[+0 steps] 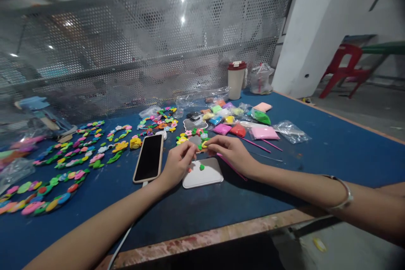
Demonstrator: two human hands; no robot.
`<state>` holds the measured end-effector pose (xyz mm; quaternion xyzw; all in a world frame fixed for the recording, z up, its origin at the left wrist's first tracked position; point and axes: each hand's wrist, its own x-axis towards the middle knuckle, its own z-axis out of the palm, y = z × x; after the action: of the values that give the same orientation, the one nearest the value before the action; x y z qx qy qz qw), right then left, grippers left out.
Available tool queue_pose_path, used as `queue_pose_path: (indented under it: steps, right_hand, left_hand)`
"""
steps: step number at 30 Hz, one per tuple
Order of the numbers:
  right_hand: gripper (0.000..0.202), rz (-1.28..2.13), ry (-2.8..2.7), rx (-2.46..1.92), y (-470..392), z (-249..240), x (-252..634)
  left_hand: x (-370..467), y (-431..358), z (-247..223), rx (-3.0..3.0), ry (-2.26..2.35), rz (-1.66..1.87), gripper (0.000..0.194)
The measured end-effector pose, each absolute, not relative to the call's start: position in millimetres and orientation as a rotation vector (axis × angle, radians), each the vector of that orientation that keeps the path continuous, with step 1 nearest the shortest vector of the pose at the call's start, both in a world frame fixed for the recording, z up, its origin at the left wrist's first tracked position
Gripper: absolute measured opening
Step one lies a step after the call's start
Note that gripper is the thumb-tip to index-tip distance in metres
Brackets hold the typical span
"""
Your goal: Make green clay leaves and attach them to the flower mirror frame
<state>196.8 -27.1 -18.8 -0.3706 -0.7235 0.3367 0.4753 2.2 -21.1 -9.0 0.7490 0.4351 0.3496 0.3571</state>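
Both of my hands are over a small white board (205,177) on the blue table. My left hand (180,161) has its fingers pinched together above the board's left side; what they hold, if anything, is too small to tell. My right hand (233,154) is closed in a pinch at a yellow piece (204,144) on the right edge of a small frame ringed with coloured clay (182,139). A green clay lump (201,167) lies on the white board, with a tiny orange bit near my left fingers.
A phone (148,158) lies left of my left hand, its cable running to the front edge. Clay-decorated rings (44,194) spread leftward. Clay packets (222,129), pink sticks (257,145) and a lidded cup (236,81) stand or lie behind and right.
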Motion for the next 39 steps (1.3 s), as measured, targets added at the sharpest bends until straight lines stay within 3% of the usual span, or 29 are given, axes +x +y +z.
queue_pose_path:
  steps: [7, 12, 25, 30, 33, 39]
  right_hand:
    - [0.012, 0.621, -1.891, -0.872, -36.3, -12.7, 197.9]
    - [0.019, 0.540, -1.964, -0.823, -35.5, -15.2, 198.2]
    - [0.007, 0.490, -1.880, -0.769, -26.9, -16.2, 201.6]
    - [0.009, 0.618, -1.822, -0.797, -30.1, -12.6, 204.0]
    - [0.008, 0.772, -1.779, -0.818, -31.3, -11.9, 205.6]
    - [0.009, 1.222, -1.713, -0.770, -29.1, -19.5, 205.2]
  left_hand:
    - [2.7, -23.0, -7.5, 2.073, 1.135, 0.884, 0.026]
    - [5.6, -25.7, -6.9, 2.161, 1.131, 0.866, 0.026]
    - [4.5, -22.7, -14.5, 2.434, 0.945, 0.999, 0.022]
    - [5.1, -20.3, -16.4, 2.558, 0.810, 1.274, 0.014]
    - [6.1, -22.2, -16.1, 2.611, 0.757, 1.395, 0.028]
    - [5.4, -28.5, -14.7, 2.699, 0.686, 1.305, 0.026]
